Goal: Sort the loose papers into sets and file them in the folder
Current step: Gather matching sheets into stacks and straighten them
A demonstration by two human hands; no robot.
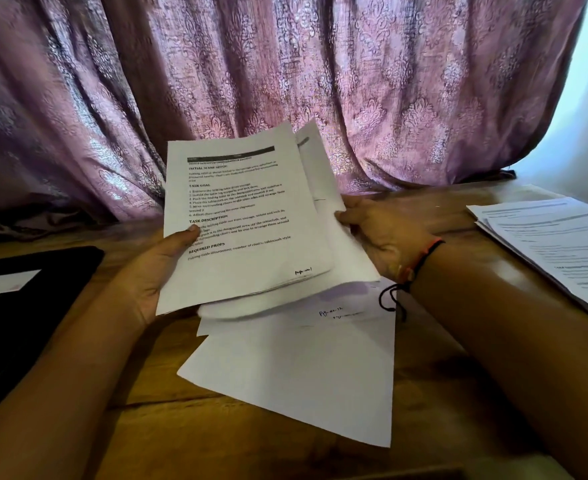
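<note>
While left hand [150,268] clamps the paper stack [244,216] raised between our hands and right hand [382,233] pinches its rear sheets, we're mid-sort; next we'd peel off a set; folder [26,306] lies left.

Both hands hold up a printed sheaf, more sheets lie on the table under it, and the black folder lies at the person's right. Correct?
Not quite. The head view shows the black folder lying at the person's left, not the right. The rest stands: the left hand and right hand hold up the printed sheaf, and more sheets lie on the table under it.
</note>
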